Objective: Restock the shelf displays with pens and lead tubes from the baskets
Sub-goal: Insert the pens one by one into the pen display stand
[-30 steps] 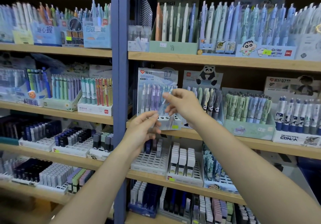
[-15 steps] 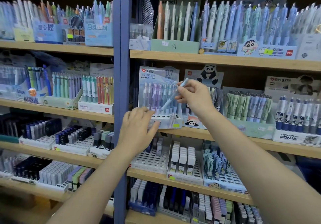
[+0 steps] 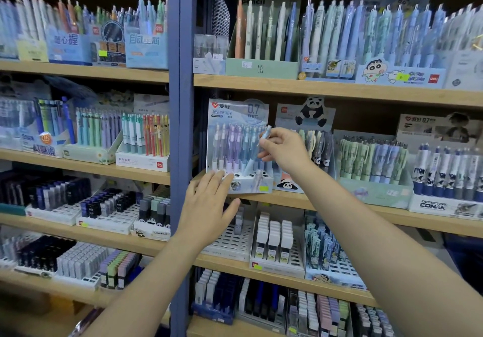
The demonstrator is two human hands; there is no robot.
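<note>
A pastel 0.7 mm pencil display [image 3: 236, 117] stands on the middle shelf, just right of the blue post. Purple and blue pens fill its back rows, and several front holes are bare. My right hand [image 3: 283, 148] pinches a light blue pen [image 3: 257, 151] near its top, tilted, with its tip low among the display's front rows. My left hand [image 3: 209, 206] has straight fingers against the display's white base at its lower left corner.
A blue upright post [image 3: 181, 140] divides two shelf bays. Panda [image 3: 311, 138] and green pen displays [image 3: 371, 164] stand to the right. Lead tube trays [image 3: 277, 242] fill the shelf below my hands. More pen boxes line the top shelf [image 3: 326, 88].
My right hand has brought the blue pen down towards the display's holes. My left hand has risen from below the shelf to touch the display's base.
</note>
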